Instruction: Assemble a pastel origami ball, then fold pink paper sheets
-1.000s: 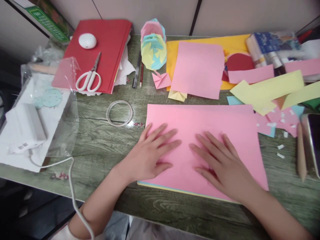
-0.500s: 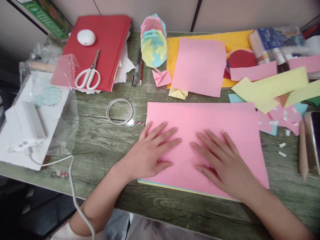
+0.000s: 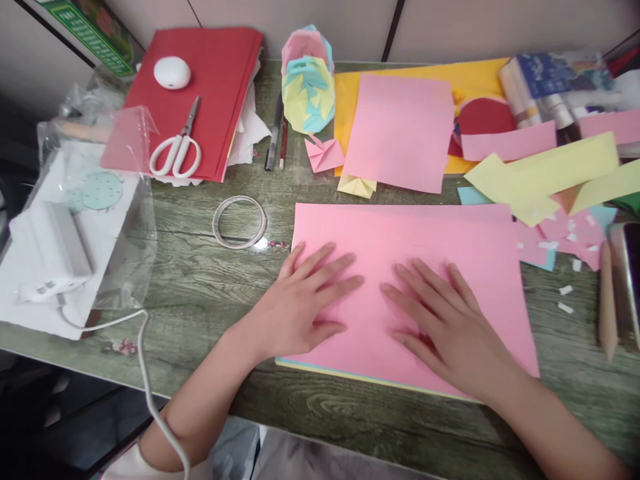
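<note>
A large pink paper sheet lies on top of a thin stack of coloured sheets at the front of the wooden table. My left hand rests flat on its left part, fingers spread. My right hand lies flat on its middle, fingers spread and pointing left. Neither hand holds anything.
Behind the sheet are a smaller pink square, yellow paper, a folded paper ball and small folded pieces. A tape ring, pens, white scissors on a red folder, and a plastic bag with a white charger lie left.
Both hands stay flat on the pink sheet. Only the view has shifted slightly.
</note>
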Demonstrator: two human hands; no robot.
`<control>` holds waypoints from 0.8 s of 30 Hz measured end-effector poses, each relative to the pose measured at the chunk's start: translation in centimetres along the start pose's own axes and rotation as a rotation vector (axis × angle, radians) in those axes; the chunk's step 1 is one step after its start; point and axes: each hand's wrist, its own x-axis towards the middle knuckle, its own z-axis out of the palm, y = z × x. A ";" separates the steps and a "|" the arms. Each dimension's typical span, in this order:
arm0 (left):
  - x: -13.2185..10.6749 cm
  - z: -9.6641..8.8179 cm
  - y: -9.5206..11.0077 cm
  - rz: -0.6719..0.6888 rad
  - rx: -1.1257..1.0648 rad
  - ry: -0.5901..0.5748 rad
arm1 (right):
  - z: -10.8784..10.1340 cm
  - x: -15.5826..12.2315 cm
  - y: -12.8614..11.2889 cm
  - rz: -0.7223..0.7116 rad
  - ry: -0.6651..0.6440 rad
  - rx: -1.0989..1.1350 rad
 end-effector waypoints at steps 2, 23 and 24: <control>0.0 0.0 0.0 -0.003 -0.005 -0.001 | 0.0 0.0 0.0 -0.001 -0.003 -0.002; 0.9 1.2 2.3 -0.119 0.119 0.242 | -0.2 -0.2 -0.1 0.006 -0.030 -0.015; 1.0 1.3 2.4 -0.130 0.126 0.255 | -0.3 -0.2 -0.1 0.004 -0.030 -0.020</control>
